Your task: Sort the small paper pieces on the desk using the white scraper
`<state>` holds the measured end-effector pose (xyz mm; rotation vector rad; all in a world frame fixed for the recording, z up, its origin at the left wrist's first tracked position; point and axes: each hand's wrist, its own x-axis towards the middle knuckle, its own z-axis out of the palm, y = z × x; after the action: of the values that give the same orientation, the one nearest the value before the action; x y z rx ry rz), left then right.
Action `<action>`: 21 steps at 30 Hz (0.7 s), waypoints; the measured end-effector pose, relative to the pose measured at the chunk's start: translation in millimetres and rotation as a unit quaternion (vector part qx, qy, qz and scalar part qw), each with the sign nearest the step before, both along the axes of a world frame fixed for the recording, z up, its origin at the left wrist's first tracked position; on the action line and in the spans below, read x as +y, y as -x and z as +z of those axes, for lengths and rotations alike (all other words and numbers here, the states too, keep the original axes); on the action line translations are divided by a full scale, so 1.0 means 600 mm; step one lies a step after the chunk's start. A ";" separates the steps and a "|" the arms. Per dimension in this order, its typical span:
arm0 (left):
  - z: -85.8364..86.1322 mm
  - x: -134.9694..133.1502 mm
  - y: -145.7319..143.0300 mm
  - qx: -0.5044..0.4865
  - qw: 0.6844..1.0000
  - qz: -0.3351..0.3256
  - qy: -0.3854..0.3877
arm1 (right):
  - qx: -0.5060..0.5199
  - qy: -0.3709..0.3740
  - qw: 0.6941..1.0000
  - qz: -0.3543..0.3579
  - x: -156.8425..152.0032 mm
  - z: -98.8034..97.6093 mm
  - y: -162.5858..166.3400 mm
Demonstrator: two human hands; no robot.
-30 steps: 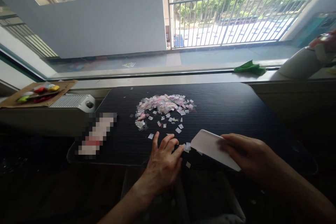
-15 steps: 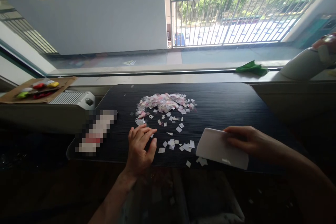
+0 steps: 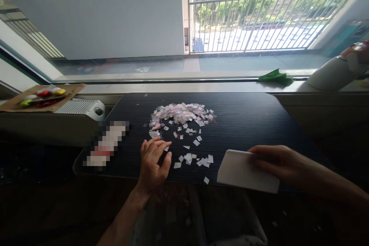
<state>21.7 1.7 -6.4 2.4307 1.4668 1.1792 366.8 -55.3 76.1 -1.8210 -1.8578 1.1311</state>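
Note:
My right hand [image 3: 278, 161] is closed on a flat white scraper [image 3: 245, 173], a stiff sheet with rounded corners, holding it tilted at the table's near edge. My left hand [image 3: 155, 157] rests low over the dark table [image 3: 239, 119], palm down, fingers spread and apparently holding nothing. Just beyond its fingertips lies a heap of small white and pinkish paper scraps [image 3: 181, 112]. Between my hands is a looser group of white scraps [image 3: 188, 157]. One scrap [image 3: 206, 180] lies close to the near edge, left of the scraper.
At the table's left lies a blurred-out strip [image 3: 108, 144]. A brown board [image 3: 17, 98] with colourful pieces sits beside a white radiator [image 3: 83, 107]. On the windowsill are a green cloth [image 3: 276, 77] and a white bottle-like object [image 3: 331, 71]. Several scraps lie on the floor.
My right hand has moved the scraper toward me and slightly right, to the near edge. The scraps that lay beside its lower left corner no longer show on the table. My left hand is nearly still.

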 end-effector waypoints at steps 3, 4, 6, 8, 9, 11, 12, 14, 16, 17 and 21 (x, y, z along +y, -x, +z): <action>0.000 -0.001 -0.001 0.001 1.000 0.002 0.000 | 0.001 -0.050 0.998 -0.042 0.028 -0.008 0.002; 0.000 -0.001 -0.001 0.003 1.000 0.002 0.001 | -0.004 -0.062 0.997 -0.048 0.039 -0.010 0.005; 0.000 -0.001 -0.002 0.006 1.000 0.003 0.000 | -0.016 -0.067 0.997 -0.044 0.062 -0.010 0.014; 0.001 -0.002 -0.002 0.007 1.000 0.001 -0.001 | -0.024 -0.057 0.998 -0.028 0.079 -0.006 0.024; 0.001 -0.002 -0.002 0.007 1.000 0.000 -0.001 | -0.025 -0.050 0.998 -0.017 0.085 -0.004 0.029; 0.002 -0.002 -0.002 0.007 1.000 0.000 0.000 | -0.021 -0.033 0.999 0.006 0.091 0.002 0.037; 0.002 -0.002 -0.002 0.007 1.000 0.002 0.001 | -0.020 -0.027 0.999 0.015 0.092 0.004 0.039; 0.002 -0.003 -0.002 0.006 1.000 0.004 0.001 | -0.018 -0.016 0.999 0.027 0.090 0.006 0.041; 0.002 -0.003 -0.002 0.005 1.000 0.004 0.001 | -0.019 -0.005 0.999 0.034 0.086 0.005 0.041; 0.002 -0.003 -0.002 0.004 1.000 0.003 0.001 | -0.018 0.003 0.999 0.038 0.083 0.004 0.040; 0.002 -0.002 -0.002 0.002 1.000 0.000 0.002 | -0.007 0.033 0.998 0.059 0.075 0.002 0.042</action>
<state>23.2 0.4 -5.1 2.4312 1.4696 1.1703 341.8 -10.3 77.4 -1.7778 -1.9812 1.2386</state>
